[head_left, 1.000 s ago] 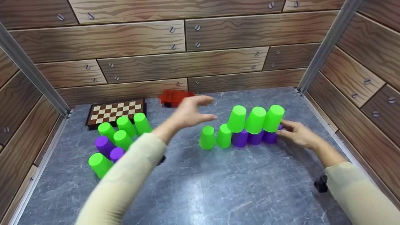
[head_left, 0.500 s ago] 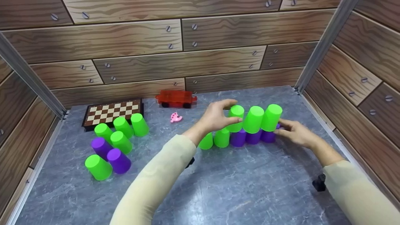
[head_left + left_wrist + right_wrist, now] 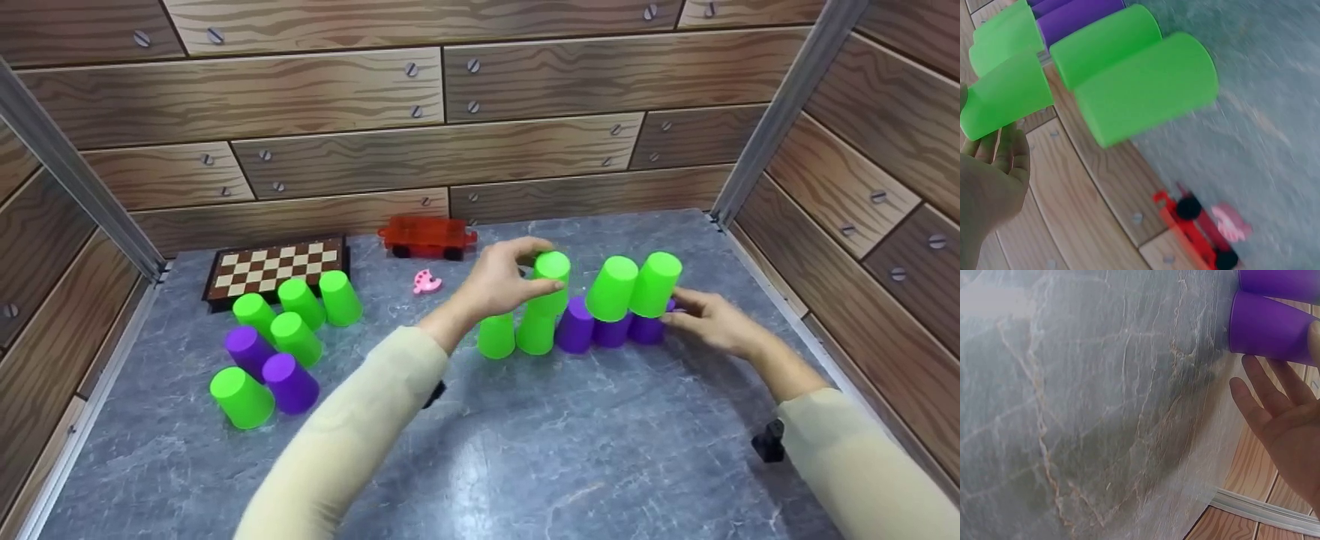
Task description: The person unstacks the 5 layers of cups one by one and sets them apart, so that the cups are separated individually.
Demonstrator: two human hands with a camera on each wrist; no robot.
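Observation:
A row of upside-down cups stands on the grey table in the head view, two green cups (image 3: 496, 337) at its left and three purple cups (image 3: 576, 328) at its right. My left hand (image 3: 499, 279) grips an upside-down green cup (image 3: 553, 271) between thumb and fingers, over the two green ones. Two more green cups (image 3: 613, 289) sit on the purple part as an upper level. At the row's right end my right hand (image 3: 712, 321) holds the last purple cup (image 3: 1275, 329), thumb on one side and fingers on the other.
At the left stand several more upside-down cups, green (image 3: 242, 397) and purple (image 3: 290, 384). Behind them lies a chessboard (image 3: 277, 266). A red toy wagon (image 3: 427, 236) and a small pink piece (image 3: 427, 282) are near the back wall.
My left hand reached right to the leftmost upper green cup, took hold of it and shifted it left, from above the green-purple join to above the green pair. My right hand stayed put.

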